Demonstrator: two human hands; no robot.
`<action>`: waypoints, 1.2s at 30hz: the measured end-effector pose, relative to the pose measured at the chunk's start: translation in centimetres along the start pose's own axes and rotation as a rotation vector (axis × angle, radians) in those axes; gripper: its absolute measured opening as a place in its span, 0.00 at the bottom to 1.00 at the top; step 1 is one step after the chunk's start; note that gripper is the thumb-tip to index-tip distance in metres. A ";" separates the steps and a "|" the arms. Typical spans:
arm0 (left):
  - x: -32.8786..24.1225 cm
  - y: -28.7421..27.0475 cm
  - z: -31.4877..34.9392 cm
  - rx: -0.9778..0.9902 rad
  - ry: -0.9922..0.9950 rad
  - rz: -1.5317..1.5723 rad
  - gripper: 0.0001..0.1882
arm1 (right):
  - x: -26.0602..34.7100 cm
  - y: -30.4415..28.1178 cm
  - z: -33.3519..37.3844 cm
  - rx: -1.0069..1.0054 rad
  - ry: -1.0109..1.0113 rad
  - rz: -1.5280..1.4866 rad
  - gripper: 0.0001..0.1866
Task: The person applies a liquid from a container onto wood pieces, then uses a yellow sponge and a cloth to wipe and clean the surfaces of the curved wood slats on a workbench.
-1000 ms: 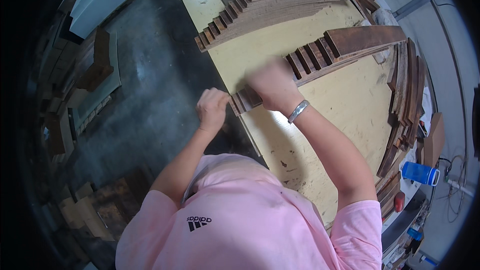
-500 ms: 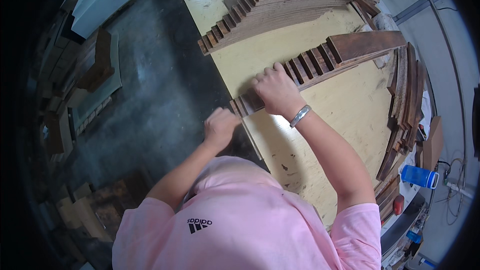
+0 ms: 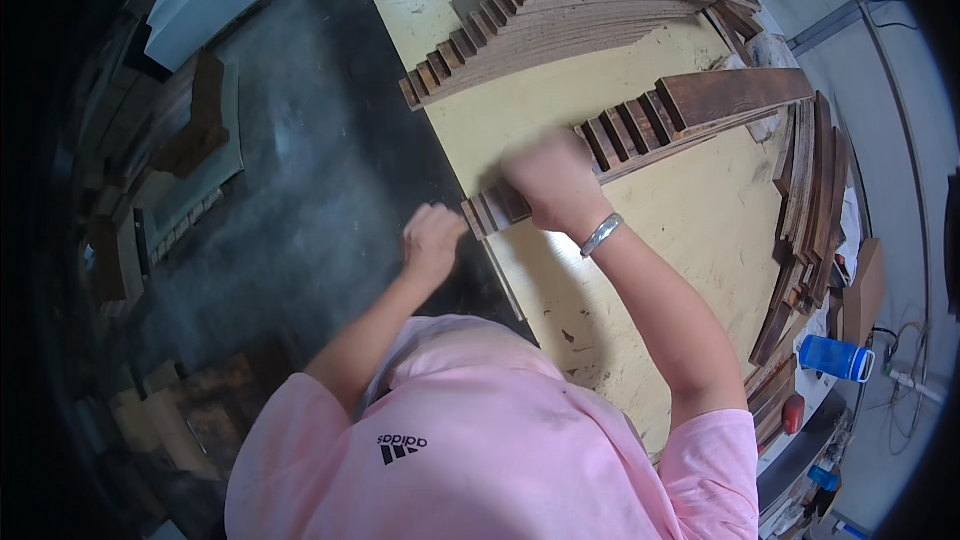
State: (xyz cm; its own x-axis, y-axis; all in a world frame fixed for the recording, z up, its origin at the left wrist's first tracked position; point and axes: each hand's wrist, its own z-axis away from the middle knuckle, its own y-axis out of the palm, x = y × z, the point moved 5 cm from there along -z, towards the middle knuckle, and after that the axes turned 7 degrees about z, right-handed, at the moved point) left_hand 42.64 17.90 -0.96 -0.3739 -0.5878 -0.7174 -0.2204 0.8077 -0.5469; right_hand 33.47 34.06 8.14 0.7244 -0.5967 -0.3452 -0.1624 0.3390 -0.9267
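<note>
A stepped stack of dark brown wooden boards (image 3: 700, 110) lies aslant across the pale table panel (image 3: 640, 240), its near-left end at the table edge. My right hand (image 3: 552, 180), a silver bracelet on its wrist, is over the narrow left part of this stack. Its closed, rounded outline is blurred, and anything under the fingers is hidden. Just off the stack's left end, my left hand (image 3: 433, 240) is curled closed above the dark floor. Whether it holds something small cannot be seen.
Farther back lies another stepped stack of brown boards (image 3: 560, 25). More curved boards (image 3: 815, 190) line the table's right side, near a blue bottle (image 3: 835, 358) and a red object (image 3: 793, 414). Left across the floor stand a white foam box (image 3: 205, 5) and wooden pieces (image 3: 195, 120).
My left hand has shifted slightly left and up, away from the stack's end. My right hand stays over the same boards but is now smeared by motion. The stacks have not moved.
</note>
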 end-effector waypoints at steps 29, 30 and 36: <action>3.6 3.1 2.8 0.048 -1.036 0.917 0.04 | 0.0 2.5 -0.2 -0.376 0.070 -0.228 0.08; 3.7 2.7 2.7 -0.019 -1.008 0.896 0.04 | 0.0 2.5 -0.1 -0.380 0.084 -0.241 0.08; 3.3 1.2 0.1 -0.180 -0.848 0.861 0.06 | -0.1 3.0 0.2 -0.481 0.122 -0.359 0.04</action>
State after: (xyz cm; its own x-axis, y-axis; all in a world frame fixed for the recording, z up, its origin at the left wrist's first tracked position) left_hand 41.24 16.92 -4.07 0.2320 0.3529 -0.9064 -0.3374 0.9032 0.2653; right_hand 33.06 35.27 5.40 0.7124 -0.7016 0.0124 -0.2276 -0.2478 -0.9417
